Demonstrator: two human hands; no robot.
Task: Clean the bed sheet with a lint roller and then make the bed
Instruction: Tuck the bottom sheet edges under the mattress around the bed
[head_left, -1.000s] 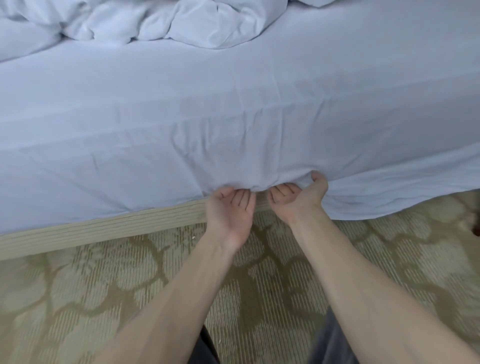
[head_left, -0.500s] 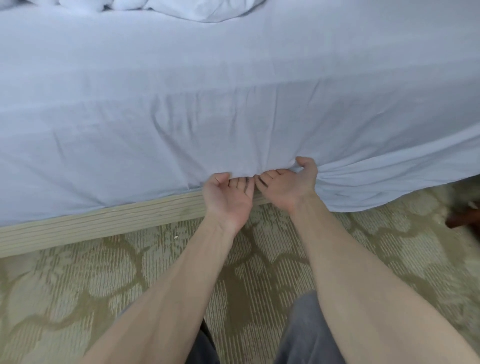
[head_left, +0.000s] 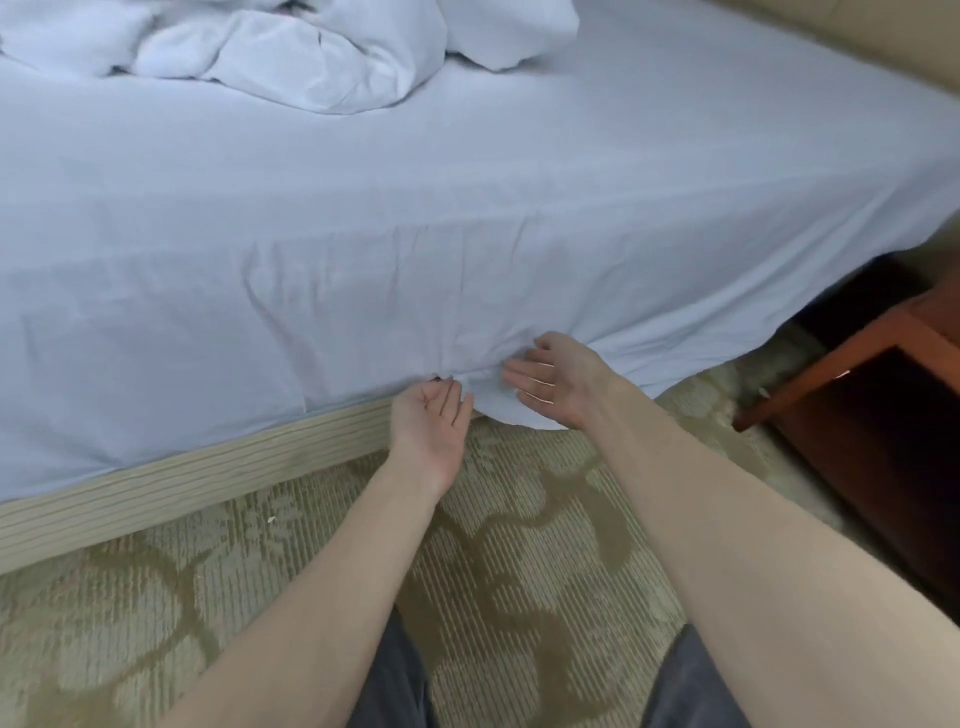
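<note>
A: Fingers (head_left: 452, 400) first: are they gripping anything?
B: No. Your left hand (head_left: 428, 423) lies palm up, fingers loosely straight, tips touching the bed sheet (head_left: 363, 249) hem above the bed base (head_left: 182, 488). Your right hand (head_left: 558, 382), just beside it, is spread open against a loose sheet fold. Farther off, a crumpled duvet (head_left: 311, 57) lies on the sheet.

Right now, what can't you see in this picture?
Head view:
- Left hand fingertips: tucked beneath the bed sheet edge.
- Under the sheet's loose corner beside the right hand: covered by cloth.
- Bunched bedding: cut off by the top edge.
- Wooden furniture: cut off at the right edge, inside too dark.
</note>
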